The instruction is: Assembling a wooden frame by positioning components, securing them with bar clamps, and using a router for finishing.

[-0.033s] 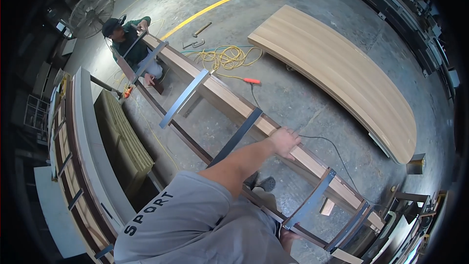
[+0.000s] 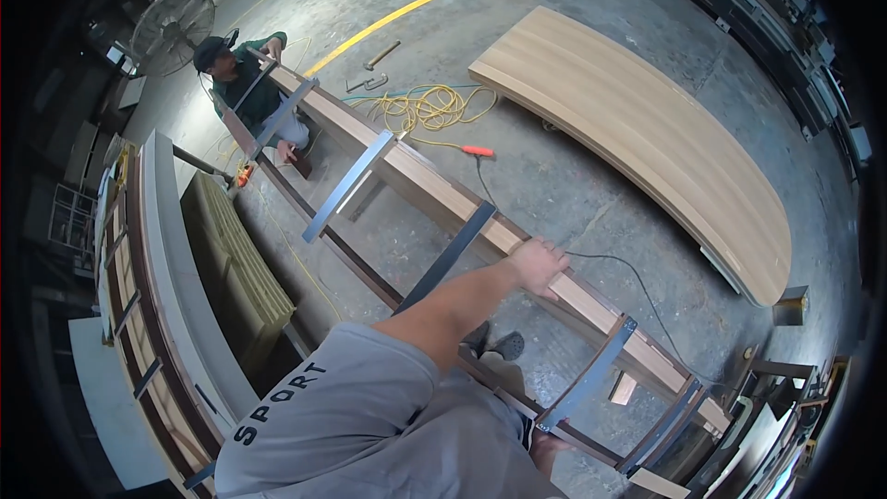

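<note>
Head view is showing the right hand [image 2: 538, 263] lying flat, fingers closing over the long pale wooden beam [image 2: 434, 194] that is crossing the grey metal clamp bars [image 2: 349, 185]. Left hand [image 2: 547, 448] is low, near, its grip unclear. I judge they are steadying it; next needs tightening.

A woodworking workshop: bare concrete floor [image 2: 573, 176] with a yellow painted line [image 2: 381, 26], a big curved wooden panel [image 2: 647, 139], a long timber beam [image 2: 443, 194], an extension cord [image 2: 425, 109] and a standing fan [image 2: 171, 30].
</note>
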Action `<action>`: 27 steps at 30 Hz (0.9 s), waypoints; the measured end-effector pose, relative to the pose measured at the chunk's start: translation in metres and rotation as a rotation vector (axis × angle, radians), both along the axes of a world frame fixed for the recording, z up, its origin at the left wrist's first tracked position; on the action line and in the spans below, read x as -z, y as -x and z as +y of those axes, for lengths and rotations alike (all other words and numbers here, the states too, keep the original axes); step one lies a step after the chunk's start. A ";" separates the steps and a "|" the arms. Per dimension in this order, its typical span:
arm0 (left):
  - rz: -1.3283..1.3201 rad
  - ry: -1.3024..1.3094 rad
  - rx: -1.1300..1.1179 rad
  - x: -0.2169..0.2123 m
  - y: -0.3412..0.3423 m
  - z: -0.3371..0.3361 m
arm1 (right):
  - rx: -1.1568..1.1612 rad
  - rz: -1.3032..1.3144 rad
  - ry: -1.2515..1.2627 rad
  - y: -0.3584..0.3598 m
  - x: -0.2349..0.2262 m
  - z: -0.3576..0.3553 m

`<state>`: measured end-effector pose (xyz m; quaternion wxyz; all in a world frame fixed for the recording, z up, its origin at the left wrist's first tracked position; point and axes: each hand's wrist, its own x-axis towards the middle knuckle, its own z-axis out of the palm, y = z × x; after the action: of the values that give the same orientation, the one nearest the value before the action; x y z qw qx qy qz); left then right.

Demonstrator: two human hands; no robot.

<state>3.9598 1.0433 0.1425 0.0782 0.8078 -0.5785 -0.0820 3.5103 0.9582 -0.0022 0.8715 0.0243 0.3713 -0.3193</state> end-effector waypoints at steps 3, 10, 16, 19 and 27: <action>-0.005 -0.005 -0.012 0.006 -0.002 0.009 | -0.033 -0.032 0.003 -0.006 0.003 0.004; 0.040 -0.024 -0.007 0.002 -0.005 0.003 | -0.021 -0.058 -0.080 -0.001 0.003 0.000; 0.081 -0.024 -0.009 0.007 -0.008 0.006 | -0.028 0.026 -0.111 -0.010 -0.008 -0.004; 0.074 -0.076 -0.050 0.006 -0.014 0.030 | -0.017 0.210 -0.112 -0.028 -0.015 0.008; 0.101 -0.025 -0.017 0.004 -0.007 0.012 | 0.155 -0.366 -0.889 0.010 0.004 -0.039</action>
<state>3.9667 1.0550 0.1382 0.0979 0.8083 -0.5660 -0.1294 3.5000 0.9187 -0.0060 0.8014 0.4777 0.3093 -0.1842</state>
